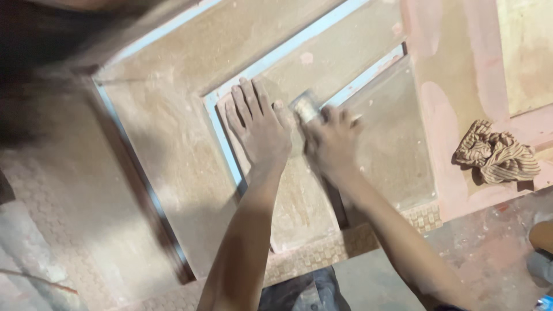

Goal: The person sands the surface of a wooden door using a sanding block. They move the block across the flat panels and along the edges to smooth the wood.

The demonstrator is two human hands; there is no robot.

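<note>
Pressing flat, left hand (257, 124) fingers spread on one wooden panel (173, 144); right hand (331, 141) fingers clamped on one sanding block (305, 107).

A striped rag (496, 152) lies on the pink panel (443, 103).

No packages, labels, signs or screens in view. Only a cut-off scrap of blue and white at the bottom right corner, well right of and below both hands, too small and too cropped to tell whether it is a package.
</note>
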